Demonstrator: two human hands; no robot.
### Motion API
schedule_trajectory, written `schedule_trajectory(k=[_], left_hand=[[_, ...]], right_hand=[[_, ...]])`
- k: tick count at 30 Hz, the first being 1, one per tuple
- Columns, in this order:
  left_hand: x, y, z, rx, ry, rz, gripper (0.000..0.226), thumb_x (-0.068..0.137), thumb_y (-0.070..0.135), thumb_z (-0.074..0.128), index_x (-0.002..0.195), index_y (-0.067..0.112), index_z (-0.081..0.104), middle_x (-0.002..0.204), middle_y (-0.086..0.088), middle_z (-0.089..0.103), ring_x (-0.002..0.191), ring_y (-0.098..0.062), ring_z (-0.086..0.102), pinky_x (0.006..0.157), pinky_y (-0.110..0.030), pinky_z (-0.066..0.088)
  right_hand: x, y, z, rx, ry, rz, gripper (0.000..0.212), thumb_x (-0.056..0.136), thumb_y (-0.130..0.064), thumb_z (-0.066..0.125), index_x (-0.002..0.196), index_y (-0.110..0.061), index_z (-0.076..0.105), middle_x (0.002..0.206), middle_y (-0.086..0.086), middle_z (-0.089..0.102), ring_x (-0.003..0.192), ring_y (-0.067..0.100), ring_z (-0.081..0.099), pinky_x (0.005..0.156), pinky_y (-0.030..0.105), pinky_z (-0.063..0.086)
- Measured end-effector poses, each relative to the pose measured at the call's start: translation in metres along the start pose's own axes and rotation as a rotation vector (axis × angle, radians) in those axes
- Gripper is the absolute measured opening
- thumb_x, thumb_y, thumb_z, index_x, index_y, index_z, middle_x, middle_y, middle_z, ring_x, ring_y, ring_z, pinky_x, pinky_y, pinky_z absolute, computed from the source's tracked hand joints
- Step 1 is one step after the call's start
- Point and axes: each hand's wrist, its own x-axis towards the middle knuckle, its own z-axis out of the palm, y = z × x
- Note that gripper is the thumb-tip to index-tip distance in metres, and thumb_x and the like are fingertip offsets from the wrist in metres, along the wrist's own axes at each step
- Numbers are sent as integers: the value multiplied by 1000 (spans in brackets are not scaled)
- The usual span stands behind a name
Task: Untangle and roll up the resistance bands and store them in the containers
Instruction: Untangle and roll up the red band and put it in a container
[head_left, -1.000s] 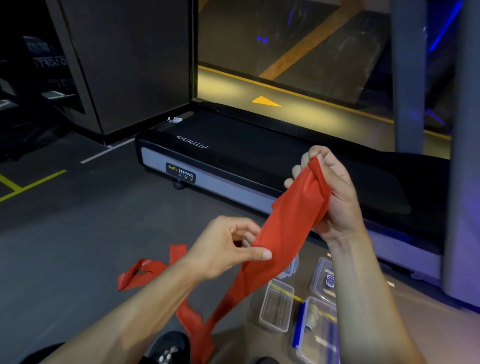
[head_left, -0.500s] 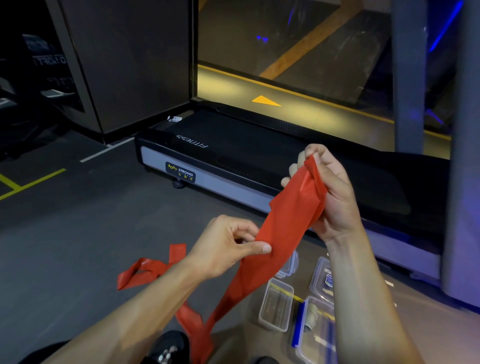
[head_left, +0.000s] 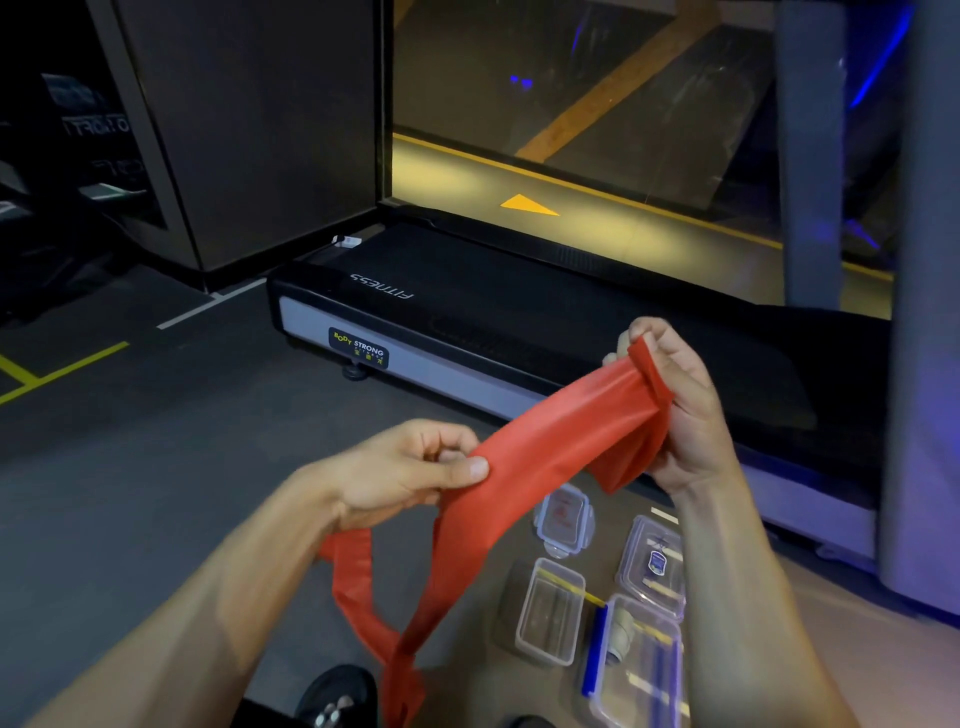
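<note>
Red rubber band runs between your two hands, and compared with a second ago it is stretched flatter and lies lower, its span closer to level. Your left hand pinches the band near its middle, thumb on top and fingers curled beneath; it has stayed at roughly the same height. From that pinch the loose tail drops to the floor, looping past your wrist and down toward your shoe; the loop that lay farther left a moment back is now drawn in closer under your arm. That suggests you are feeding slack upward, so the tail is likely coming untangled.

Further right, your right hand grips the band's end, fingers wrapped round a bunched fold. It has dropped slightly and turned, so the end now folds over your fingers, a fair start for rolling, though no roll is formed yet.

Below that hand, clear plastic containers sit on the floor, one open, others beside it with lids. Behind them lies the treadmill. Nothing red is stored yet, so rolling and storing this band remain.
</note>
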Motion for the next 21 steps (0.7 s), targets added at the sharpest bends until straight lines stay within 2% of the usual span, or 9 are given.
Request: schedule_trajectory(k=[1,3,5,7,13,21], left_hand=[[-1,1,-4,13,10,6,24,92,17,70,75,15,53,68,1,32,61,-7,35,60,-18,37],[0,4,-6,92,78,38,25,91,15,73,70,19,60,65,0,44,61,-9,41,60,-20,37],[1,5,-5,176,153,73,12,84,16,76,75,15,69,69,-9,63,66,-13,55,64,-22,44],[2,6,-3,226,201,89,10,80,14,80,81,7,72,76,-13,72,72,-18,63,68,-23,50],[3,3,2,290,257,131,18,68,22,86,77,11,75,74,-11,73,69,-17,64,67,-25,51],[1,5,3,269,253,113,17,70,25,84,77,12,76,79,-17,76,72,-21,67,74,-36,52]], right_hand=[[-1,1,-3,-24,0,8,11,102,-18,50,94,-18,58,72,-5,58,63,6,55,59,20,50],[-2,2,-6,-52,-7,25,9,100,-18,51,94,-17,58,73,-4,58,63,7,57,59,20,50],[-2,2,-8,-53,-6,32,8,99,-17,51,94,-16,57,73,-4,58,63,7,57,59,20,50],[-3,1,-9,-45,-8,28,8,100,-17,51,94,-16,57,73,-4,59,63,7,58,60,21,50],[-2,1,-8,-21,-48,20,11,103,-16,49,96,-17,57,75,-5,60,64,5,57,62,21,51],[-2,1,-8,-29,-41,8,6,99,-20,54,96,-17,58,76,-5,60,67,6,58,63,21,50]])
